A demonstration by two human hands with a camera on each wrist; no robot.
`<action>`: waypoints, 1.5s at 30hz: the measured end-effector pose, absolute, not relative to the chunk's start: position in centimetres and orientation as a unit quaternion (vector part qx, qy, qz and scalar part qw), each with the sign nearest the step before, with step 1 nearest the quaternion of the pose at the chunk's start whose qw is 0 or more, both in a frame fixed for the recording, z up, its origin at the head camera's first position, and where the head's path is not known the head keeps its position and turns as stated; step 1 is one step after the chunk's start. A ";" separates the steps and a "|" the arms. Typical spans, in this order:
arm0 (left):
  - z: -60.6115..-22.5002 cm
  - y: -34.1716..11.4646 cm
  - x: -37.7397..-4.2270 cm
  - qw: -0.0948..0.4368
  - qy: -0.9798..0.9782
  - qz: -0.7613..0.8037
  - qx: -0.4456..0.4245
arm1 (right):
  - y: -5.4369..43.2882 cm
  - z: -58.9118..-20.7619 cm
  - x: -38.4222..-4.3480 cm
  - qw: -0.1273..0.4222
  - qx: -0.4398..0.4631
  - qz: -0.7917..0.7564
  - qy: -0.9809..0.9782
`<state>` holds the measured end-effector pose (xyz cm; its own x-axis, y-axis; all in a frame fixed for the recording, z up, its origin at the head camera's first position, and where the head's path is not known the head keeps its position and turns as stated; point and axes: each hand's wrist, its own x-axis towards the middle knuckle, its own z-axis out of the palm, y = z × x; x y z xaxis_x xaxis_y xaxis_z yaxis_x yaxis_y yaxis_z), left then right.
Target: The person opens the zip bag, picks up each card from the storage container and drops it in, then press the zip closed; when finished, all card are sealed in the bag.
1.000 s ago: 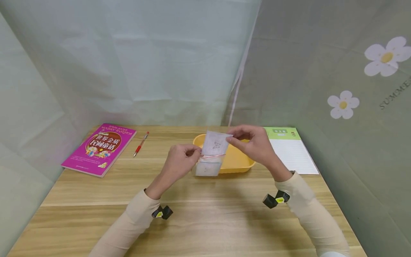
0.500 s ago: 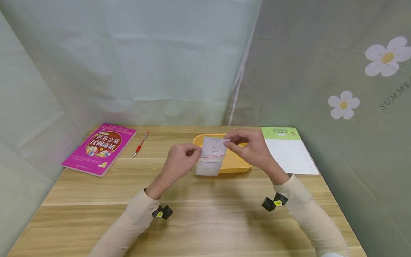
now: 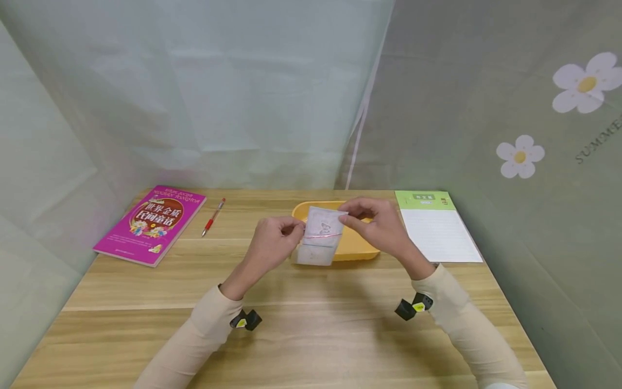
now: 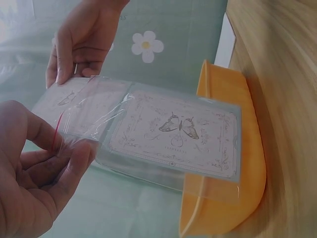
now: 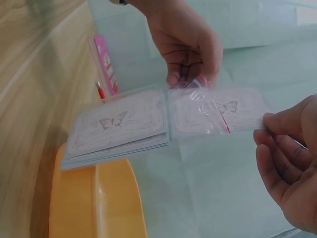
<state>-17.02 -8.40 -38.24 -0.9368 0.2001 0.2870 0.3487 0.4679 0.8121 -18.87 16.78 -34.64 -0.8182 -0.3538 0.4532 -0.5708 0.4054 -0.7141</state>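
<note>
A clear zip bag (image 4: 210,192) with a red line near its mouth hangs above the front of a yellow tray (image 3: 357,253). My left hand (image 3: 274,242) pinches it by the edge of the mouth. Inside lie several pale cards (image 5: 116,119) printed with a butterfly. Between thumb and fingers, my right hand (image 3: 381,226) holds the outer end of another butterfly card (image 5: 247,106). That card sits partly in the bag's mouth, its outer end sticking out past the red line.
At the left on the wooden table (image 3: 311,335) lie a magenta book (image 3: 150,227) and a red pen (image 3: 214,217). A lined writing pad (image 3: 439,232) with a green top lies at the right. Cloth walls (image 3: 233,97) stand behind and beside the table.
My right hand has moved down and slightly left, sliding the card deeper into the bag, mostly in the first half second. My left hand has stayed in place.
</note>
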 end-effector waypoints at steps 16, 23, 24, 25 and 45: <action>-38.1 -8.3 -16.9 0.076 -0.852 -0.492 -0.164 | 16.8 -35.1 -19.2 0.099 0.271 0.486 -0.825; -38.1 -8.4 -16.9 0.074 -0.852 -0.493 -0.162 | 16.6 -36.1 -19.1 0.087 0.277 0.482 -0.826; -38.0 -8.4 -16.9 0.074 -0.851 -0.494 -0.162 | 16.6 -36.3 -19.1 0.086 0.276 0.479 -0.829; -38.1 -8.4 -17.0 0.075 -0.851 -0.494 -0.162 | 16.5 -36.4 -19.1 0.086 0.274 0.475 -0.832; -38.1 -8.3 -17.1 0.091 -0.854 -0.486 -0.160 | 16.5 -37.3 -19.0 0.098 0.305 0.466 -0.824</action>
